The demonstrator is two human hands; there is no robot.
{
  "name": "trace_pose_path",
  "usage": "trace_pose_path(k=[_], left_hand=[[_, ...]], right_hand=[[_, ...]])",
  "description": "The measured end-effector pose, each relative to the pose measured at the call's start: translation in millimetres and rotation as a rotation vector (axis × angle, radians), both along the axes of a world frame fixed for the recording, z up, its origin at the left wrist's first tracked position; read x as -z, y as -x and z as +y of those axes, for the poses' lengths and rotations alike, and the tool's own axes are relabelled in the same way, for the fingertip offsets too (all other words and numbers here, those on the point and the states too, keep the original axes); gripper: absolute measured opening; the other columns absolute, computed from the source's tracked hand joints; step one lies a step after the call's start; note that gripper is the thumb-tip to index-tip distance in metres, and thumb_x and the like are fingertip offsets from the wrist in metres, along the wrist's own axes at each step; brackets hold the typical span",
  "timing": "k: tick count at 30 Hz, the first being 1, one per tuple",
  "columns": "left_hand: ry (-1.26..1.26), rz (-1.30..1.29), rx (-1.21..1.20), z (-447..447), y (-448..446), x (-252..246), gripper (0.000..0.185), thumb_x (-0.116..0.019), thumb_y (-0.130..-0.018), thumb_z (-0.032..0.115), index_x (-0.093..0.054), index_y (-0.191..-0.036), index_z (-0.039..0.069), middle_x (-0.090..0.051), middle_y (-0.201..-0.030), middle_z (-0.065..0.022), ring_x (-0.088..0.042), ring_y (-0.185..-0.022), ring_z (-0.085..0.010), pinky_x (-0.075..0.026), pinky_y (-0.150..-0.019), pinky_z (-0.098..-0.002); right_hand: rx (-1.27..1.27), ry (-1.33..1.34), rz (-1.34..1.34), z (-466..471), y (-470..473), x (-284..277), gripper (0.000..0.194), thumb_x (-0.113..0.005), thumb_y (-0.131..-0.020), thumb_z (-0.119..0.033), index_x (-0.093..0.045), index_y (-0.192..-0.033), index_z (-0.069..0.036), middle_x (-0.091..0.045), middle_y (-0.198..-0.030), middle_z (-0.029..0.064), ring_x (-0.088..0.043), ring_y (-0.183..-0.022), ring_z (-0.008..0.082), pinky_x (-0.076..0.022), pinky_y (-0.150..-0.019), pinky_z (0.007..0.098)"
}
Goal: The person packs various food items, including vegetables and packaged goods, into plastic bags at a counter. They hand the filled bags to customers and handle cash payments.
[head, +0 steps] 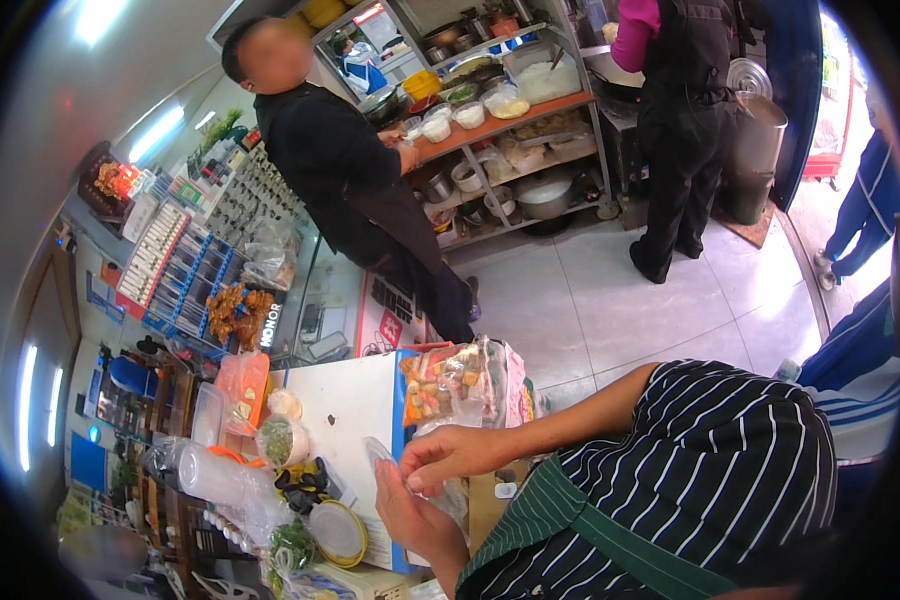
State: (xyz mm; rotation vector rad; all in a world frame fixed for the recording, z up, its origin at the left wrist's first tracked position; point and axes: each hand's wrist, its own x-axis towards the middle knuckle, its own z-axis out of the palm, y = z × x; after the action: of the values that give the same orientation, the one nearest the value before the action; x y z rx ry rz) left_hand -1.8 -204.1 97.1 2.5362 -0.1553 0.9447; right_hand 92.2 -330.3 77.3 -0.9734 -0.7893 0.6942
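My left hand is raised at the edge of a white work surface with a blue edge. Its fingers hold a thin clear plastic piece, apparently a round lid. My right hand meets it from above with bent fingers close to the left palm; whether those fingers grip the plastic is hidden. Beside my right hand lies a printed plastic bag of food pieces. Across the surface stand a white tub of chopped greens, a yellow-rimmed container with a pale lid and an orange plastic bag.
Stacked clear plastic containers and bagged leafy greens crowd the far side. A person in dark clothes stands by a shelf unit with bowls; another person works near a tall metal pot. A glass display counter adjoins the surface.
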Motion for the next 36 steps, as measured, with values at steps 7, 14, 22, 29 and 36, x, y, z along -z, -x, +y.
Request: trace_pose_path(k=[7, 14, 22, 29, 36], left_hand=[[-0.229, 0.120, -0.014, 2, 9, 11, 0.051, -0.051, -0.079, 0.001, -0.049, -0.129, -0.001, -0.046, -0.135, -0.0249, -0.047, -0.123, -0.0380, -0.037, -0.102, -0.0418], [0.430, -0.029, -0.191, 20, 55, 26, 0.064, -0.064, -0.073, 0.008, -0.044, -0.133, -0.001, -0.036, -0.145, -0.0203, -0.033, -0.134, -0.0347, -0.025, -0.110, -0.0460], [1.401, 0.021, -0.357, 55, 114, 57, 0.016, -0.056, -0.093, 0.016, -0.058, -0.096, 0.000, -0.062, -0.077, -0.0083, -0.053, -0.053, -0.0125, -0.043, -0.047, -0.0246], [1.646, -0.250, -0.346, 132, 109, 101, 0.016, -0.057, -0.093, 0.020, -0.057, -0.094, 0.004, -0.058, -0.075, -0.0059, -0.048, -0.053, -0.0125, -0.038, -0.044, -0.0253], [1.950, -0.310, -0.232, 269, 68, 156, 0.016, -0.056, -0.094, 0.021, -0.055, -0.098, 0.006, -0.061, -0.083, -0.0068, -0.060, -0.074, -0.0178, -0.050, -0.063, -0.0301]], right_hand=[[-0.005, 0.060, 0.112, 12, -2, 25, 0.031, -0.067, -0.087, -0.029, -0.059, -0.101, -0.002, -0.060, -0.090, 0.0015, -0.058, -0.083, 0.0094, -0.0485, -0.073, 0.0242], [-0.207, 0.079, 0.171, 23, 5, 45, 0.021, -0.063, -0.089, -0.023, -0.061, -0.091, -0.003, -0.064, -0.080, 0.0043, -0.062, -0.070, 0.0125, -0.0504, -0.063, 0.0260], [-0.387, 0.219, 0.131, 43, -6, 53, 0.014, -0.058, -0.090, -0.017, -0.060, -0.088, -0.003, -0.061, -0.073, 0.0043, -0.059, -0.063, 0.0122, -0.0491, -0.057, 0.0254], [-0.277, 0.470, 0.074, 89, -8, 55, 0.032, -0.059, -0.092, -0.024, -0.058, -0.116, -0.002, -0.065, -0.084, 0.0061, -0.062, -0.069, 0.0121, -0.0494, -0.061, 0.0249], [-0.110, 0.443, 0.070, 69, -37, 55, 0.027, -0.059, -0.091, -0.017, -0.062, -0.113, -0.001, -0.065, -0.085, 0.0065, -0.063, -0.071, 0.0123, -0.0512, -0.062, 0.0265]])
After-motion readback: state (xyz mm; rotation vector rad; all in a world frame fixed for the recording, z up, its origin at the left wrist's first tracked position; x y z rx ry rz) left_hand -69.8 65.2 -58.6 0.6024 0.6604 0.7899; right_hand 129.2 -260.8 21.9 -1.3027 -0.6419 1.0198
